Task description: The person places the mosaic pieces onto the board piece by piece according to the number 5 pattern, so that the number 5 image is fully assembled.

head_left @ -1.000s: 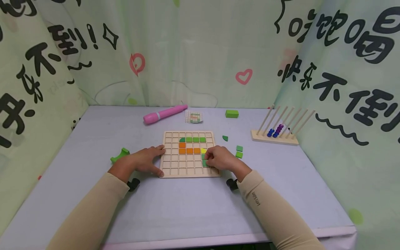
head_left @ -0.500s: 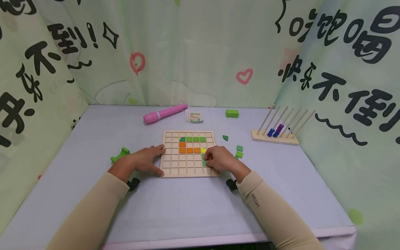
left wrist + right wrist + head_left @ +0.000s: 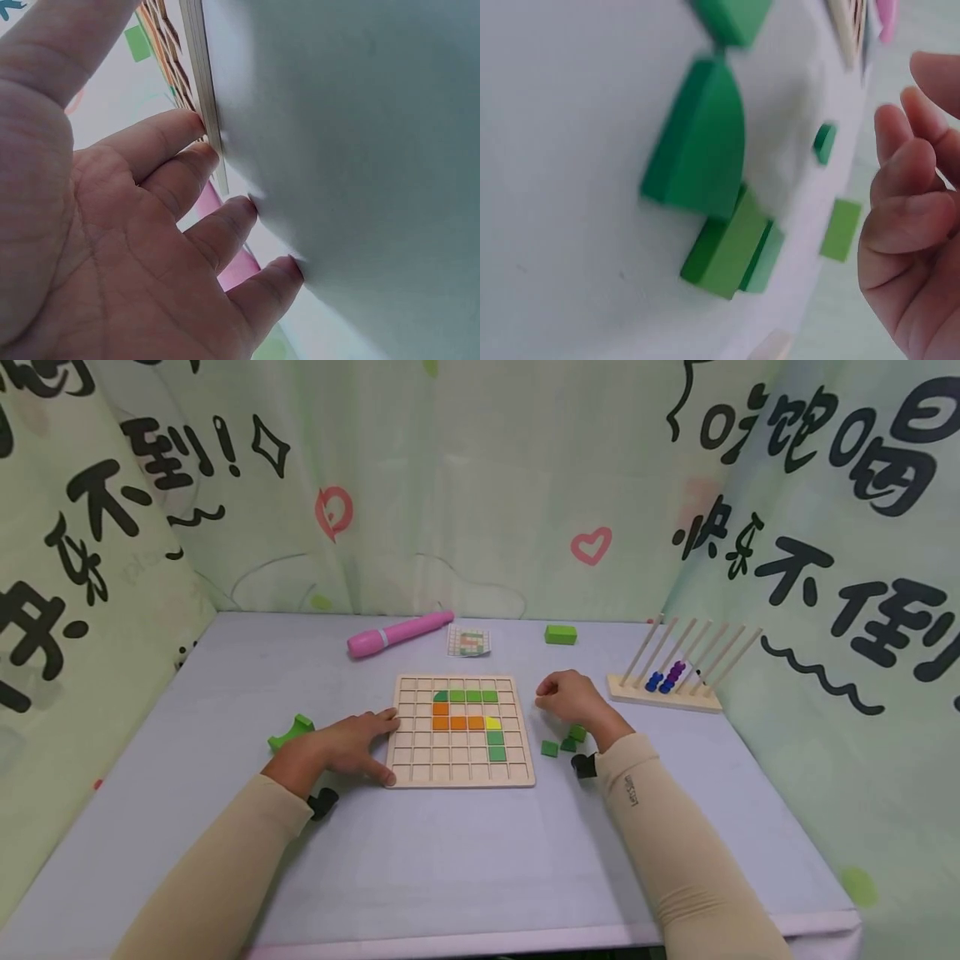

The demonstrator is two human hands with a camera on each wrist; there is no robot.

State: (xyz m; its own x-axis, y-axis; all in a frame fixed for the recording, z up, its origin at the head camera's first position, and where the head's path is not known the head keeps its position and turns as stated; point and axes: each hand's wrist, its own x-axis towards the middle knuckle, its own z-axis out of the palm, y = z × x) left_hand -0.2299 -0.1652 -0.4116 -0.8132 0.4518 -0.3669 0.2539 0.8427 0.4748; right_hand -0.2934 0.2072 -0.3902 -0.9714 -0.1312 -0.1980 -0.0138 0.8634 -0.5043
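My left hand (image 3: 347, 746) rests at the left edge of a wooden grid board (image 3: 420, 772), fingers spread and fingertips against its side (image 3: 199, 67). Orange tiles (image 3: 458, 723), green tiles (image 3: 471, 696) and a yellow tile (image 3: 492, 723) sit in its squares. Off the board's right side, my right hand (image 3: 573, 697) hovers with fingers loosely bent and nothing visible between them. A small dark green quarter-round piece (image 3: 824, 143) lies just beyond its fingertips on the table; the hand hides it in the head view. Several green pieces (image 3: 550, 748) lie below the hand.
A pink marker (image 3: 400, 634) and a small pattern card (image 3: 469, 642) lie behind the board. A green block (image 3: 560, 634) is at the back. A bead rack with upright pegs (image 3: 666, 693) stands right; a green arch block (image 3: 291, 732) lies beside my left wrist.
My right hand has left the board's green tiles and moved right and away from me, above the loose pieces. Two green tiles below the yellow one now show fully. My left hand stays put.
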